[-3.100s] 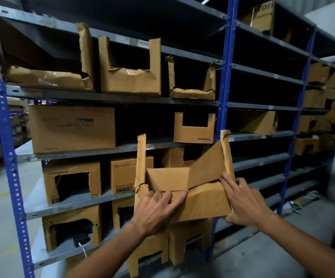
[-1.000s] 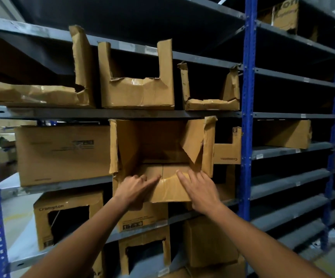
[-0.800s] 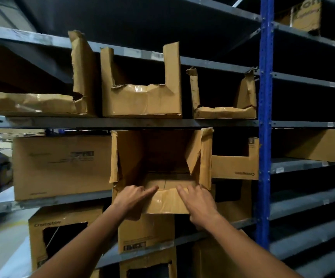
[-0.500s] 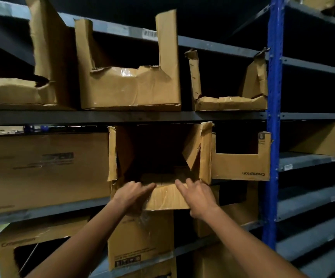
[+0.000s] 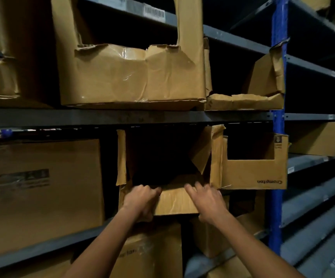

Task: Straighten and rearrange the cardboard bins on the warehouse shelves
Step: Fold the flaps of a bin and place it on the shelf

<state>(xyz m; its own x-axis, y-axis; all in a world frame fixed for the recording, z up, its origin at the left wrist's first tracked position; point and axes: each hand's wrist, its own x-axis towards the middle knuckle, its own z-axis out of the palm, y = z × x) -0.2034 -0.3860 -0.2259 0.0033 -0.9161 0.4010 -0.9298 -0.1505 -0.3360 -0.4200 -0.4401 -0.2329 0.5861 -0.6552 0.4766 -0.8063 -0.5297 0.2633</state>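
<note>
Barcode label (image 5: 154, 12), blue upright (image 5: 277, 137)

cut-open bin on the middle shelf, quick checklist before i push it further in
1. Both hands on the front flap: ok; left hand grips the cut-open bin, right hand rests on its lip.
2. Bin seated on the shelf: not ok; the front hangs past the edge.
3. Clearance under the upper shelf: ok, though tight.
4. Gap to the Crompton bin: not ok; the walls look to be touching.
5. Torn inner flap: not ok; it hangs into the opening.
6. Space behind the bin: cannot tell, too dark.
</note>
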